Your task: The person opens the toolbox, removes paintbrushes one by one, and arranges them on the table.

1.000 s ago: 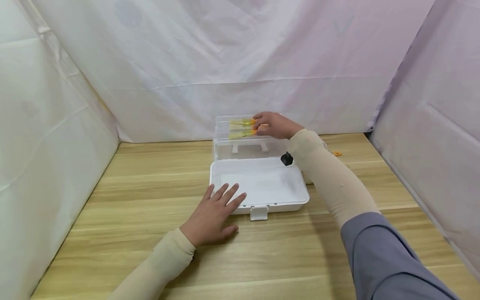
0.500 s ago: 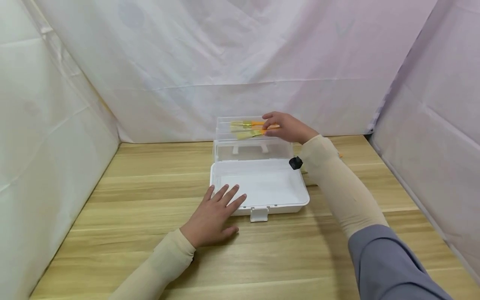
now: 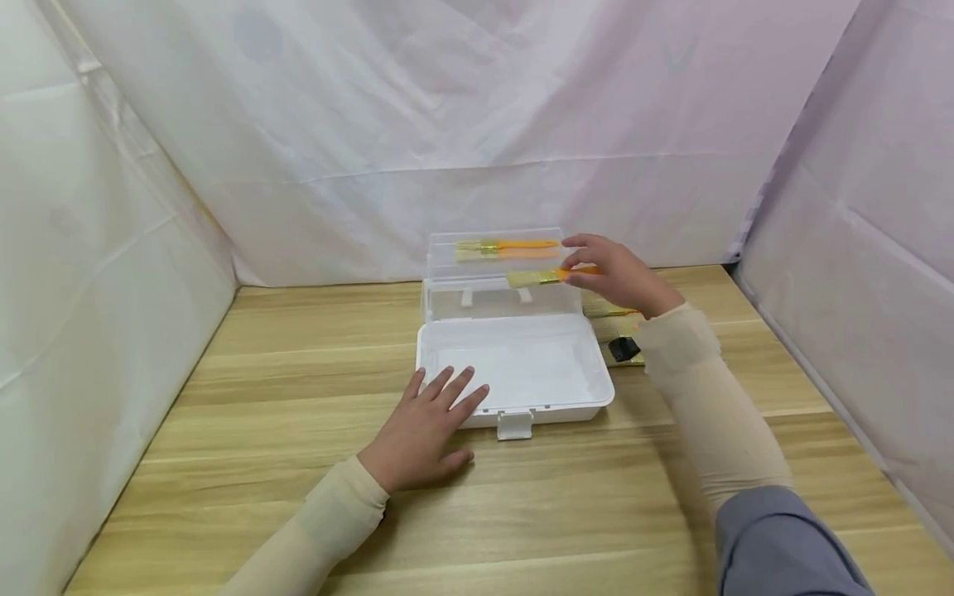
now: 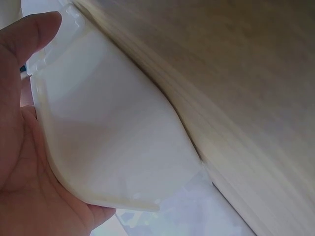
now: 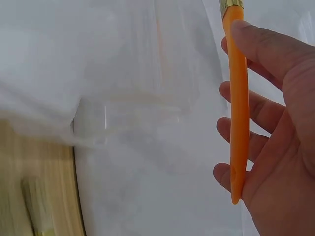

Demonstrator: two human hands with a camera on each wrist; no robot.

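My left hand (image 3: pixel 417 434) rests with straight, spread fingers over the front left corner of a white plastic box (image 3: pixel 547 364). In the left wrist view its thumb lies near the latch (image 4: pixel 69 32). My right hand (image 3: pixel 620 275) pinches the orange handle of a flat paintbrush (image 3: pixel 535 279), bristles to the left, in front of the raised clear lid (image 3: pixel 447 269). Seen from the right wrist, the thumb presses the handle (image 5: pixel 238 108) near its gold ferrule, fingertips behind. A second orange-handled paintbrush (image 3: pixel 527 244) lies along the upper part of the lid.
Several more brushes (image 3: pixel 607 309) lie on the wooden table (image 3: pixel 298 397) right of the box, partly hidden by the right wrist and a black device (image 3: pixel 624 348) on it. White cloth (image 3: pixel 477 190) hangs close behind the lid and along both sides.
My right hand has drawn the paintbrush away from the lid, to the right and slightly down. The other brush stays at the lid, and my left hand has not moved.
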